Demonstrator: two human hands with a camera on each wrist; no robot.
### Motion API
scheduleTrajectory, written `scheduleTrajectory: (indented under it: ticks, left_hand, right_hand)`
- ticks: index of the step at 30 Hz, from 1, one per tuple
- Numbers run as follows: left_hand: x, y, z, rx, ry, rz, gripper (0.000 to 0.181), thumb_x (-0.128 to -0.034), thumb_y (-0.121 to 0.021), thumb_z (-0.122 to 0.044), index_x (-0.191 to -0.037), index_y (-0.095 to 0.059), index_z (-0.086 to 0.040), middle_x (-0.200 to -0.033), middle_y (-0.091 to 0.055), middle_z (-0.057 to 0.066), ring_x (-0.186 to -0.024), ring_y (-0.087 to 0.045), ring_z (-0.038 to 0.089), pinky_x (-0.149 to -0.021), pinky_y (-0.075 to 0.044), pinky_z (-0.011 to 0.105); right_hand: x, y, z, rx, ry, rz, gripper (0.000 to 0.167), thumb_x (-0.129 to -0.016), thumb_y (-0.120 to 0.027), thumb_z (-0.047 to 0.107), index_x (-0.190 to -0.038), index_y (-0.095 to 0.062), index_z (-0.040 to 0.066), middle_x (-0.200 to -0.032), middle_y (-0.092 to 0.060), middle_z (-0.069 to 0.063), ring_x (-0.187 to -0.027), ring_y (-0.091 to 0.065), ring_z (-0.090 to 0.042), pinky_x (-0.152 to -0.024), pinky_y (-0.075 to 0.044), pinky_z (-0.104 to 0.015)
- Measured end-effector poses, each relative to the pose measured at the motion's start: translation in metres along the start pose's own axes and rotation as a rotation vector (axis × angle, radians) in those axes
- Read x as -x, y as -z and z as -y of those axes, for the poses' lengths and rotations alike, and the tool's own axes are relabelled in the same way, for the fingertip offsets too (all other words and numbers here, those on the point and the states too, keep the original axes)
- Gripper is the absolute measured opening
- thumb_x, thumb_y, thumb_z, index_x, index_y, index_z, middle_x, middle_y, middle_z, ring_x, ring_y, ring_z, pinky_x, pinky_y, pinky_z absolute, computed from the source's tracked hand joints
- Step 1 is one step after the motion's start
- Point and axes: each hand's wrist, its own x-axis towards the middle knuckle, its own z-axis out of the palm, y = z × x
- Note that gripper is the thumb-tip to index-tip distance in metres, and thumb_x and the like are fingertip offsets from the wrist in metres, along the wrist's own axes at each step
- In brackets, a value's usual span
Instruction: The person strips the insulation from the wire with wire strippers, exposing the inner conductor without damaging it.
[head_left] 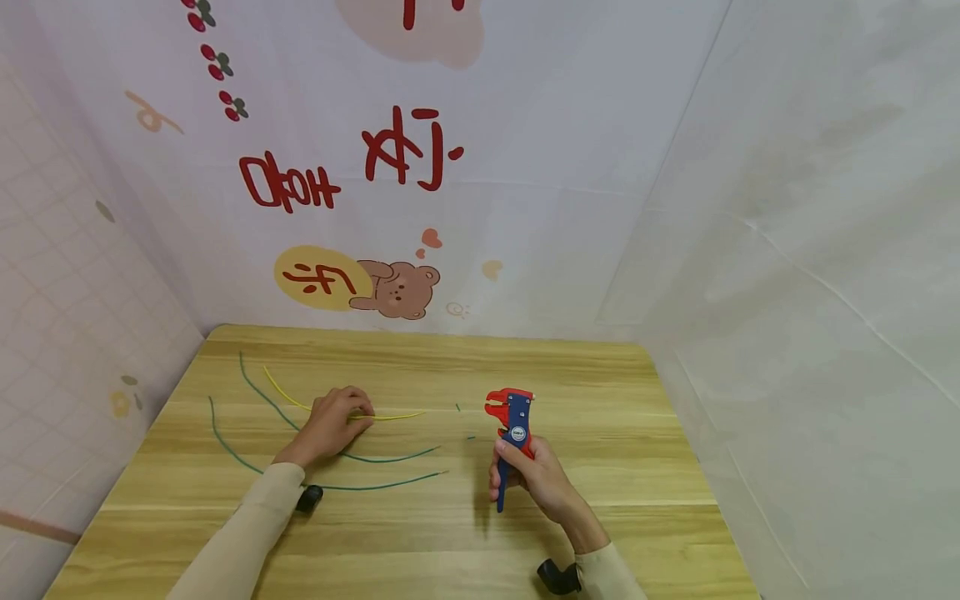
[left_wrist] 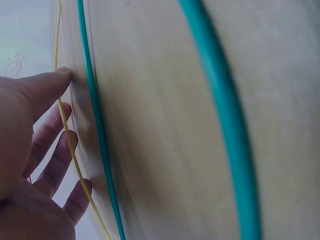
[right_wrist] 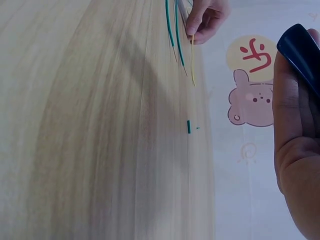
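Note:
My left hand (head_left: 336, 421) rests over a yellow wire (head_left: 397, 417) on the table. In the left wrist view, its thumb and fingers (left_wrist: 46, 170) are apart, with the yellow wire running along them. My right hand (head_left: 546, 479) grips a red and blue wire stripper (head_left: 519, 415) by its handles, head upward. The stripper's jaws stand apart with nothing between them. In the right wrist view only a dark handle end (right_wrist: 300, 47) shows. Two green wires, one nearer (head_left: 375, 487) and one farther (head_left: 390, 460), curve beside and under the left arm; their right-hand ends show bare strands.
Two short green insulation pieces, one nearer (head_left: 471, 437) and one farther (head_left: 458, 407), lie between the wires and the stripper. The wooden table (head_left: 420, 542) meets a printed cloth backdrop (head_left: 540, 250) behind, with more cloth at both sides.

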Motion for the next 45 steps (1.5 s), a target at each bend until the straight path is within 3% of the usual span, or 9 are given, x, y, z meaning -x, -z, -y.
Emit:
scheduleTrajectory:
  ticks: [7,12,19,25,33,38,45]
  left_hand:
    - [0.000,-0.002,-0.005,0.068,-0.019,-0.028,0.007,-0.1013,-0.083,-0.003,-0.104,-0.081,-0.009,-0.116,-0.080,0.008,-0.109,-0.074,0.033,-0.100,-0.056,0.062]
    - [-0.001,-0.001,-0.013,0.128,-0.033,-0.044,0.007,-0.1031,-0.080,-0.002,-0.110,-0.080,-0.005,-0.108,-0.080,0.004,-0.101,-0.076,0.025,-0.093,-0.063,0.048]
    - [-0.003,0.000,-0.021,0.165,-0.050,-0.065,0.006,-0.1064,-0.077,-0.003,-0.112,-0.079,-0.002,-0.104,-0.081,0.003,-0.097,-0.076,0.021,-0.088,-0.066,0.042]
    - [-0.006,0.000,-0.024,0.191,-0.067,-0.083,0.008,-0.1082,-0.075,-0.004,-0.114,-0.080,-0.002,-0.103,-0.081,0.003,-0.094,-0.074,0.017,-0.085,-0.062,0.033]
    - [-0.006,0.000,-0.029,0.254,-0.063,-0.084,0.006,-0.1081,-0.076,-0.007,-0.111,-0.081,-0.006,-0.102,-0.083,0.001,-0.095,-0.075,0.014,-0.089,-0.062,0.033]
    - [-0.006,0.001,-0.034,0.286,-0.045,-0.069,0.008,-0.1092,-0.076,-0.011,-0.112,-0.081,-0.006,-0.100,-0.083,0.003,-0.091,-0.069,0.010,-0.082,-0.056,0.028]
    - [-0.005,0.001,-0.040,0.297,-0.065,-0.091,0.008,-0.1107,-0.074,-0.012,-0.111,-0.081,-0.008,-0.096,-0.082,0.007,-0.085,-0.062,0.006,-0.075,-0.050,0.025]
  right_hand:
    - [0.000,0.000,0.001,0.005,-0.004,-0.005,0.029,-0.123,-0.050,0.029,-0.109,-0.066,0.010,-0.086,-0.075,0.001,-0.075,-0.080,-0.015,-0.078,-0.070,-0.036]
    - [0.000,0.001,0.001,0.011,0.008,0.000,0.029,-0.123,-0.049,0.027,-0.109,-0.065,0.008,-0.086,-0.075,0.002,-0.075,-0.080,-0.014,-0.078,-0.070,-0.035]
    - [-0.001,-0.001,0.000,-0.001,0.002,0.006,0.031,-0.123,-0.050,0.028,-0.109,-0.065,0.005,-0.085,-0.075,0.001,-0.074,-0.080,-0.014,-0.078,-0.070,-0.036]
    - [-0.002,-0.001,0.000,0.002,0.001,0.008,0.032,-0.123,-0.049,0.029,-0.108,-0.066,0.006,-0.085,-0.074,0.001,-0.074,-0.080,-0.014,-0.078,-0.070,-0.036]
    - [-0.002,-0.002,-0.002,0.001,-0.010,0.005,0.043,-0.123,-0.050,0.030,-0.112,-0.058,-0.011,-0.084,-0.074,0.000,-0.074,-0.080,-0.015,-0.077,-0.070,-0.036]
    - [-0.002,-0.001,-0.002,0.007,-0.016,0.007,0.036,-0.123,-0.050,0.030,-0.111,-0.063,-0.001,-0.085,-0.074,0.001,-0.075,-0.080,-0.015,-0.078,-0.070,-0.036]
    - [-0.002,-0.001,-0.001,0.016,-0.005,0.013,0.038,-0.123,-0.050,0.030,-0.112,-0.061,-0.005,-0.086,-0.074,0.000,-0.075,-0.080,-0.015,-0.078,-0.070,-0.036]
